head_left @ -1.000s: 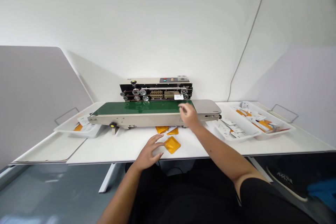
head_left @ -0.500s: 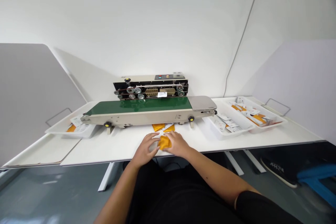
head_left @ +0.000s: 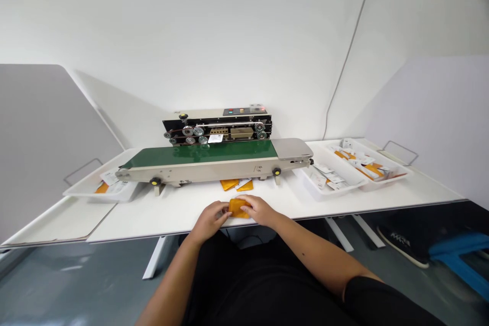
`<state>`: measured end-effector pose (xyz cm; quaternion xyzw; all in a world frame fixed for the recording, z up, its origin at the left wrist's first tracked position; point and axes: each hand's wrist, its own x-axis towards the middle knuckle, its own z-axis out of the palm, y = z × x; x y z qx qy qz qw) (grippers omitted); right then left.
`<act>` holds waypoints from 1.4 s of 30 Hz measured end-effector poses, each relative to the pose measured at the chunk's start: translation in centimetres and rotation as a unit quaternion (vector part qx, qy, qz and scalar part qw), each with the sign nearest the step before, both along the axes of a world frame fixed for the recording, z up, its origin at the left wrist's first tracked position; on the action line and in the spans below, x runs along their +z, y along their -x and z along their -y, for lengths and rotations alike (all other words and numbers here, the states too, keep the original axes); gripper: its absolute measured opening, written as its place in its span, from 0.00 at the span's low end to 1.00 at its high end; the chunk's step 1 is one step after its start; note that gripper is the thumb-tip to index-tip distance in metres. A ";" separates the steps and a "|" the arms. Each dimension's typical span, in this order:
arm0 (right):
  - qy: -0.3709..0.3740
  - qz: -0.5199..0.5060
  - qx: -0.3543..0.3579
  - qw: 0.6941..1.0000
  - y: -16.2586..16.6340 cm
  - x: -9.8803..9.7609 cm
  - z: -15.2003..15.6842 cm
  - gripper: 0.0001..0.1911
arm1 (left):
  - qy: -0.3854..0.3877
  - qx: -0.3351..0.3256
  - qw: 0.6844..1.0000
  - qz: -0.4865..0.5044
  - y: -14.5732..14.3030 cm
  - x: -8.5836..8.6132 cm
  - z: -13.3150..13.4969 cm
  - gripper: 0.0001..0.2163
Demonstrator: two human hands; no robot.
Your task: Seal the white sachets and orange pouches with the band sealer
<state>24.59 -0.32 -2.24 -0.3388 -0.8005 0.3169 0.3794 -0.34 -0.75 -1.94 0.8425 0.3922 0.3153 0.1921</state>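
Observation:
My left hand [head_left: 208, 220] and my right hand [head_left: 261, 209] both pinch a small orange pouch [head_left: 238, 208] just above the white table's [head_left: 183, 211] front edge. Two more orange pouches [head_left: 237, 184] lie under the front of the band sealer machine [head_left: 217, 152]. A white pouch [head_left: 215, 138] rides in the sealer's jaws over the green conveyor belt [head_left: 202, 155].
Two white trays [head_left: 357, 181] with white and orange pouches stand to the right of the sealer. Another white tray [head_left: 103, 188] with sealed pouches sits under the belt's left end. A grey flat panel [head_left: 57, 221] lies at the table's left. A cable runs up the wall.
My right hand came back from the belt's right end to the orange pouch; both hands have taken hold of it and lifted it slightly. The white pouch has moved leftward through the sealer.

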 end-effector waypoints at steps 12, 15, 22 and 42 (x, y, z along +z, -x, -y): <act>0.077 0.016 0.069 0.994 -0.3 0.3 0.4 0.34 | 0.061 0.013 0.997 0.051 0.1 0.6 0.1 0.10; 0.139 -0.058 0.071 0.986 -0.3 -0.6 -0.1 0.30 | 0.070 0.008 0.996 0.054 0.0 0.6 0.0 0.11; 0.183 -0.095 0.063 0.976 -0.2 -1.7 -0.6 0.21 | 0.080 0.030 0.993 0.085 0.2 0.2 -0.1 0.12; 0.023 0.050 0.070 0.996 0.2 -0.1 -0.2 0.11 | 0.064 0.015 0.998 -0.015 -0.9 0.3 0.1 0.08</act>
